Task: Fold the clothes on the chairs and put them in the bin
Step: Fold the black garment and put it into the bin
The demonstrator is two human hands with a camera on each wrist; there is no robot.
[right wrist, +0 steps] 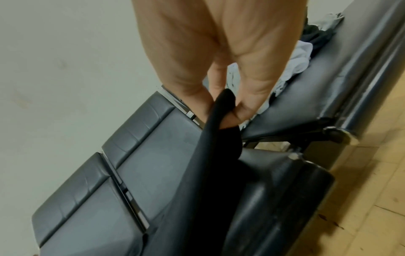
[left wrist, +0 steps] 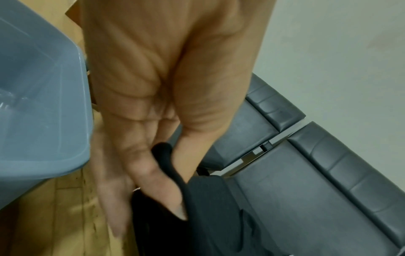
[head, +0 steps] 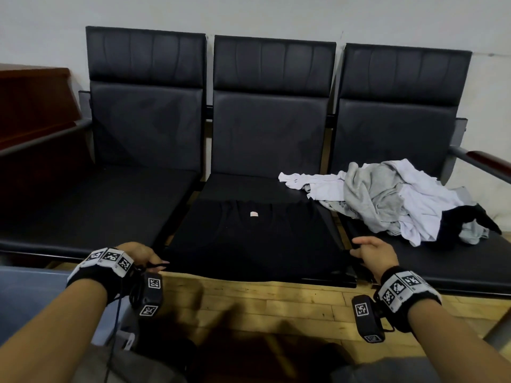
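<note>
The left hand (head: 139, 255) sits at the lower left of the head view, at the near left corner of the black shirt (head: 254, 239). Its thumb and fingers (left wrist: 153, 180) pinch a fold of the black fabric, as the left wrist view shows. The right hand (head: 373, 254) sits at the lower right of centre, at the near right corner of the same shirt. Its thumb and fingers (right wrist: 243, 112) are curled round a bunched edge of the fabric, which rises into the grasp in the right wrist view. Both wrists carry black bands with square black-and-white markers.

The black shirt lies spread flat on the seat of the middle chair (head: 272, 106), in the centre of the frame. Its near edge reaches the front edge of the seat. A small pale label (head: 253, 214) shows near the shirt's far edge.

The pile of clothes (head: 392, 200) lies on the seat of the right chair (head: 403, 106), at the right of the frame. It holds white, grey and black garments, crumpled together. One white piece extends left onto the middle chair's seat.

The left chair (head: 146, 106) stands in the upper left area. The blue-grey bin (left wrist: 39, 90) stands on the wooden floor (head: 276, 297), just beside the left hand, at the lower left edge of the head view.
</note>
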